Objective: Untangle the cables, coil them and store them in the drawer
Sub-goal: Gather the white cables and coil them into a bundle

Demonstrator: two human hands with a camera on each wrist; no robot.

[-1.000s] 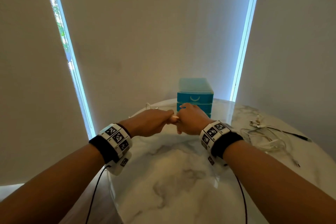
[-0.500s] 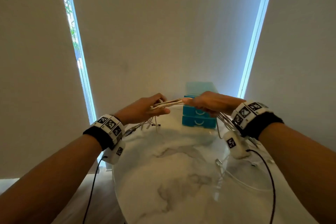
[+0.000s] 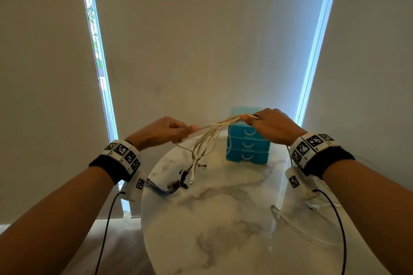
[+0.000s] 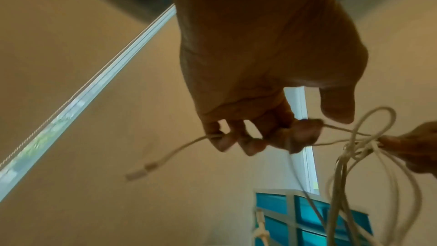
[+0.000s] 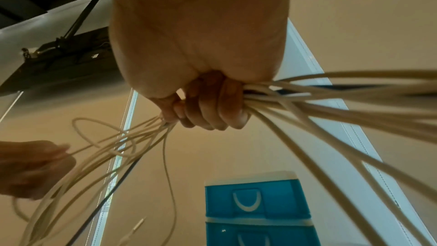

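Observation:
A tangled bundle of white cables hangs in the air between my two hands, above the round marble table. My right hand grips the thick bunch of cables in its fist, level with the top of the blue drawer unit. My left hand pinches a single white cable pulled out of the bunch; the cable's plug end sticks out past the little finger. Loose ends and a dark cable trail down onto the table.
The blue three-drawer unit stands at the far edge of the table with its drawers closed. More white cable lies on the table's right side. Blinds and wall stand right behind the table; floor lies to the left.
Both hands rose from the table and drew apart, lifting the cable bundle. The left hand has moved left, pulling one cable out of the bunch the right hand holds.

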